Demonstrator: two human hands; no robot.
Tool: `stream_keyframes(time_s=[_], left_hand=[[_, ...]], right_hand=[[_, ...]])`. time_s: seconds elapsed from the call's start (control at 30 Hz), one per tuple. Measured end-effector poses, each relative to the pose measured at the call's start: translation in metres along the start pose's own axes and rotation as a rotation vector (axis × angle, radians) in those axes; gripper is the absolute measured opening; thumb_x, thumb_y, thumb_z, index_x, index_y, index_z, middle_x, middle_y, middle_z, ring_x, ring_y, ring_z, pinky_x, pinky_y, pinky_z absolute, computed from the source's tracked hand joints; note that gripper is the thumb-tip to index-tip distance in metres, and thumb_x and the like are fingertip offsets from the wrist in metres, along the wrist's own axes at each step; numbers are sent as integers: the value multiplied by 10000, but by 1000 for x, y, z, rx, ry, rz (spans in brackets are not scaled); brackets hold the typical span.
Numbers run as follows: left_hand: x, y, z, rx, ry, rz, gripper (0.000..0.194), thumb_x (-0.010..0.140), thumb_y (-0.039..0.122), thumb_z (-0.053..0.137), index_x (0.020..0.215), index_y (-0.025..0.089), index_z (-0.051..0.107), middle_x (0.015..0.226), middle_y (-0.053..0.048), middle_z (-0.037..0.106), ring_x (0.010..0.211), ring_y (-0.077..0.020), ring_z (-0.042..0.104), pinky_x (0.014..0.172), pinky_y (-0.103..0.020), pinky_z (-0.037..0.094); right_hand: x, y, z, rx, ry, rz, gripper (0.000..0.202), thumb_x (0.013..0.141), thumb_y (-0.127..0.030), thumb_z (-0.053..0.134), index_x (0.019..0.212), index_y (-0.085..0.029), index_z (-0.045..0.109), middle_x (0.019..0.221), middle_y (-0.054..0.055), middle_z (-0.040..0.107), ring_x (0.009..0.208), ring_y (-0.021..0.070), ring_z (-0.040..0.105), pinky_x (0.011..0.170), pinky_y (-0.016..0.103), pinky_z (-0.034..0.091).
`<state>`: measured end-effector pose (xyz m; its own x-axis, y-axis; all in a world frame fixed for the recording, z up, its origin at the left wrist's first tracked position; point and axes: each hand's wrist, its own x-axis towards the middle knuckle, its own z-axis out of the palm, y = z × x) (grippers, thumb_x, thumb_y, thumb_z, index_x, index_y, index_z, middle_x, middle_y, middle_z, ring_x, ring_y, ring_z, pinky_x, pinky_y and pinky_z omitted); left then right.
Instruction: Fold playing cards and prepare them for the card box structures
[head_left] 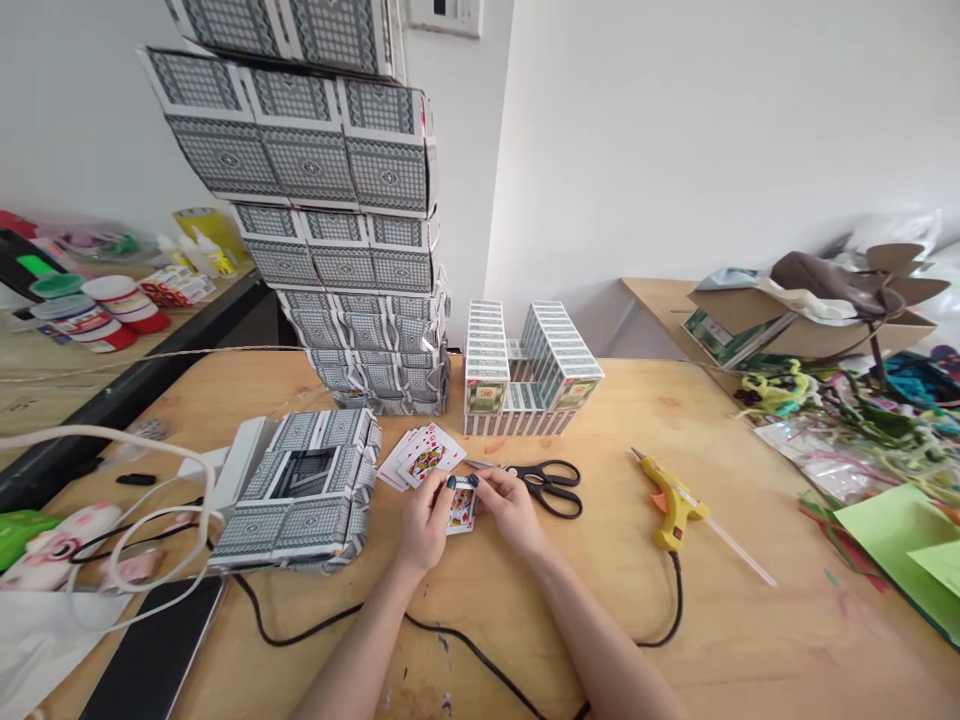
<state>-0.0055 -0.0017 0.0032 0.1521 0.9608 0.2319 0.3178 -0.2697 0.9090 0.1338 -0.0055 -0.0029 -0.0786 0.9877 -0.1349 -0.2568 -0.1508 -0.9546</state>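
My left hand (pixel 426 520) and my right hand (pixel 511 508) hold one playing card (pixel 461 513) between them, thumbs pressed along its top edge. That edge shows a strip of the patterned back, while a face figure shows below. Just behind my left hand lies a fan of face-up playing cards (pixel 427 455). Black-handled scissors (pixel 551 483) rest beyond my right hand, their blades pointing left. To the left sits a flat frame built of playing cards (pixel 300 495) with a square opening in its middle.
A tall tower of cards (pixel 345 255) rises at the back left, beside stacked card boxes (pixel 525 375). A yellow glue gun (pixel 673 502) lies right, its black cable (pixel 480 640) crossing in front. A phone (pixel 154 650) and white cable (pixel 202 470) are left, green paper (pixel 900 540) right.
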Motion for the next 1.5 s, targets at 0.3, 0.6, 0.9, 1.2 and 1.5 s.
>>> stream_keyframes(time_s=[0.3, 0.6, 0.9, 1.2, 1.5], left_hand=[[1, 1, 5, 239, 57, 120, 186, 876, 289, 383, 762, 184, 486, 719, -21, 548, 675, -158, 521, 631, -257, 407], [3, 4, 8, 324, 149, 253, 192, 864, 240, 399, 694, 189, 472, 659, -21, 527, 665, -155, 515, 631, -249, 403], [9, 0, 5, -115, 91, -101, 294, 823, 364, 432, 591, 193, 374, 539, 40, 361, 511, -111, 364, 496, -220, 313], [13, -4, -1, 144, -60, 14, 264, 811, 304, 415, 576, 186, 430, 553, 16, 435, 548, -126, 411, 525, -232, 303], [12, -2, 1, 157, -45, 26, 279, 817, 315, 412, 570, 189, 445, 529, 19, 441, 530, -127, 423, 514, -229, 302]], right_hand=[[-2, 1, -2, -179, 34, -160, 238, 750, -421, 614, 738, -185, 590, 695, 15, 601, 635, 143, 538, 604, 261, 441], [-7, 7, 3, -357, 149, -224, 162, 792, -328, 528, 729, -192, 590, 670, 16, 587, 636, 154, 519, 612, 267, 420], [2, 2, 1, 22, 9, 23, 282, 652, -420, 670, 588, -180, 535, 545, -28, 520, 500, 106, 433, 528, 242, 360], [-2, -5, 3, -79, -103, 62, 195, 683, -368, 625, 655, -189, 553, 540, -32, 539, 468, 122, 494, 472, 256, 434], [-2, -6, 3, -54, -85, 54, 54, 650, -229, 545, 627, -195, 581, 541, -35, 554, 477, 118, 503, 458, 233, 450]])
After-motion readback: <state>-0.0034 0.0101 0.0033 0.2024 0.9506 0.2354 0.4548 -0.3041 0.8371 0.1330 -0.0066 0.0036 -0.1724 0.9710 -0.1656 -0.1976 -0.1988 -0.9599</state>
